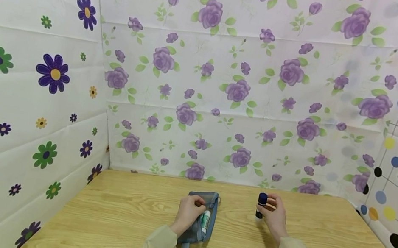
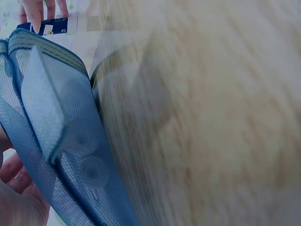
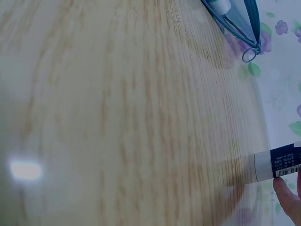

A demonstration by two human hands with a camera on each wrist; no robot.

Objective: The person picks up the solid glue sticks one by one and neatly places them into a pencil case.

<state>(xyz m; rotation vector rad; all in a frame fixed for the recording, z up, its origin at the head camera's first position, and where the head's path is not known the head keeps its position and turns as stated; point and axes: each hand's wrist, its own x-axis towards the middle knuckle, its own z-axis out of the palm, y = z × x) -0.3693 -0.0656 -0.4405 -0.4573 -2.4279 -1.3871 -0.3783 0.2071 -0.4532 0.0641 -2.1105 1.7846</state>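
Note:
My right hand [image 1: 275,216] grips a dark blue glue stick [image 1: 261,206] with a white base, upright just over the table. In the right wrist view, the white end and printed label of this glue stick [image 3: 281,161] show beside a fingertip. My left hand [image 1: 189,212] pinches the upper left edge of a blue mesh zip pouch [image 1: 209,228], which lies unzipped on the table. A white and green tube [image 1: 205,221] sits inside the pouch's opening. The left wrist view shows the fingers [image 2: 16,174] behind the pouch's mesh side [image 2: 84,150].
The wood-grain table [image 1: 124,207] stretches out on both sides of the hands. Floral sheeting [image 1: 218,101] rises at its back edge, with patterned sheets at left and right. A zip-pull ring [image 1: 219,200] sticks out at the pouch's far corner.

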